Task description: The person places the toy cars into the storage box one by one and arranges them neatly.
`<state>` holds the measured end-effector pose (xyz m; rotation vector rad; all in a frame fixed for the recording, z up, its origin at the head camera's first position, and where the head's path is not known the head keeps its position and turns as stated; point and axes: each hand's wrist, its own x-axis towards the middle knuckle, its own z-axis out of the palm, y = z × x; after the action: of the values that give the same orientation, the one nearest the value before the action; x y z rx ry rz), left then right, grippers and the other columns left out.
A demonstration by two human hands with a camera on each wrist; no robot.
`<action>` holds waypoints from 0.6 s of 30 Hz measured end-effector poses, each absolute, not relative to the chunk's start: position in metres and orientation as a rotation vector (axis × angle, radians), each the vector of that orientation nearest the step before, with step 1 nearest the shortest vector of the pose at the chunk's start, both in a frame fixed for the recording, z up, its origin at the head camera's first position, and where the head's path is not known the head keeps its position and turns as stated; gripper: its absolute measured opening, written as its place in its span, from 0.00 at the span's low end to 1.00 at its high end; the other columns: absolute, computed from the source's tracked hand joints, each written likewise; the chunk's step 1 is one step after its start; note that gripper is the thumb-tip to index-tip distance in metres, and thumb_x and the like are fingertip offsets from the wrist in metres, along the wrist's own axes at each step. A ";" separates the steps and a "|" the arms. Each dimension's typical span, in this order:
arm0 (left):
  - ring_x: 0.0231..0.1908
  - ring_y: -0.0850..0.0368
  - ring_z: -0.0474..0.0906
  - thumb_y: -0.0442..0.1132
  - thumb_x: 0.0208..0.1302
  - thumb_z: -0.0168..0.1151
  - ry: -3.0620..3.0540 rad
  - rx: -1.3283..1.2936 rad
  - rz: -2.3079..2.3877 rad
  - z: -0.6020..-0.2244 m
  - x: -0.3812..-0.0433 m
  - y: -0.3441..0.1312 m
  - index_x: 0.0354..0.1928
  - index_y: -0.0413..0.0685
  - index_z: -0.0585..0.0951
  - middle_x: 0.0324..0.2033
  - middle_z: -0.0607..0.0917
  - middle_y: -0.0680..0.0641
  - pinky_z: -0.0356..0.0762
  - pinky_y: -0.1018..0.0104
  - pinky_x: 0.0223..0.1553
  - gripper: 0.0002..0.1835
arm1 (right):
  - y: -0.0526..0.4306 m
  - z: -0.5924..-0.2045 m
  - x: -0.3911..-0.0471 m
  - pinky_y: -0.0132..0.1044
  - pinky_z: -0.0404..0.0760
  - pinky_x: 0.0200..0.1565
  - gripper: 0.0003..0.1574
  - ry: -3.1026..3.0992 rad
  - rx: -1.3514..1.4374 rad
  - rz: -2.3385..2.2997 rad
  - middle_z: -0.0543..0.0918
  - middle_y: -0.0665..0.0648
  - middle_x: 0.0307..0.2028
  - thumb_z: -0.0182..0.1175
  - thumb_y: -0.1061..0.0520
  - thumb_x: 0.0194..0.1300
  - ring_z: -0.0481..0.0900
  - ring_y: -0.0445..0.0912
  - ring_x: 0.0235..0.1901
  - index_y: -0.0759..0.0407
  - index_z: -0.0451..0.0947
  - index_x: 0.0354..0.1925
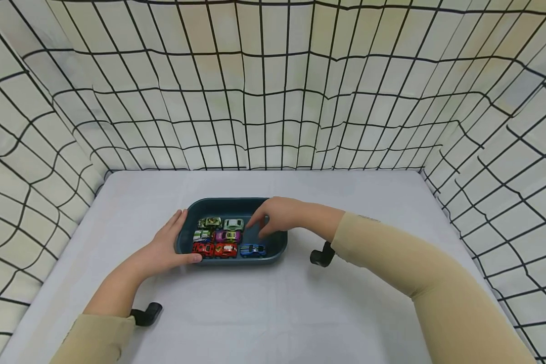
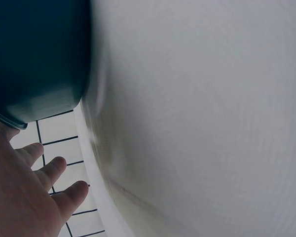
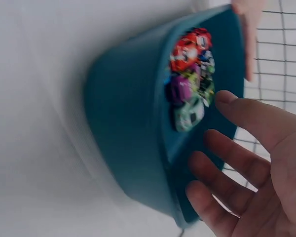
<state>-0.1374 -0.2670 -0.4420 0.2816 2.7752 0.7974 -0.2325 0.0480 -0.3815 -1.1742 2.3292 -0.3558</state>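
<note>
A dark teal plastic bin (image 1: 236, 262) stands on the white surface with several small toy cars inside. My left hand (image 1: 166, 247) rests against the bin's left end, fingers extended along its side and thumb at the front rim. Over the bin's right part is my right hand (image 1: 279, 217), its fingers spread and slightly bent with nothing between them. Closest to it are a pale green toy car (image 1: 233, 224) and a purple toy car (image 1: 228, 236). At the front lie a blue toy car (image 1: 253, 250) and a red toy car (image 1: 225, 249). The right wrist view is blurred.
A white cloth (image 1: 273, 313) covers the table. Pale walls with a black grid net (image 1: 264, 93) rise at the back and both sides. A black wrist device (image 1: 147, 314) sits at the left wrist and another black device (image 1: 323, 255) at the right.
</note>
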 end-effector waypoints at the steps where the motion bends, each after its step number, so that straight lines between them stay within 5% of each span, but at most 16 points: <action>1: 0.72 0.23 0.39 0.62 0.53 0.72 2.773 0.280 0.797 -0.442 -0.137 -0.267 0.79 0.45 0.34 0.76 0.38 0.31 0.50 0.23 0.61 0.68 | 0.051 -0.379 -0.233 0.34 0.77 0.45 0.26 2.336 -1.170 -0.361 0.84 0.46 0.43 0.67 0.50 0.66 0.77 0.38 0.43 0.46 0.80 0.62; 10: 0.72 0.23 0.38 0.63 0.53 0.72 2.778 0.272 0.795 -0.443 -0.136 -0.268 0.79 0.44 0.34 0.76 0.38 0.31 0.49 0.23 0.62 0.68 | 0.088 -0.358 -0.238 0.33 0.79 0.38 0.26 2.424 -1.046 -0.429 0.82 0.45 0.42 0.68 0.49 0.65 0.78 0.42 0.40 0.41 0.80 0.61; 18: 0.72 0.24 0.38 0.65 0.52 0.71 2.767 0.271 0.809 -0.442 -0.135 -0.267 0.79 0.45 0.34 0.76 0.37 0.32 0.49 0.23 0.62 0.69 | 0.149 -0.364 -0.241 0.37 0.81 0.42 0.26 2.490 -0.858 -0.555 0.84 0.50 0.45 0.70 0.50 0.62 0.79 0.44 0.44 0.41 0.82 0.59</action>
<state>-0.1355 -0.2675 -0.4418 0.2707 2.7669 0.8092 -0.2415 0.1493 -0.3636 -0.8576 2.4902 -0.5549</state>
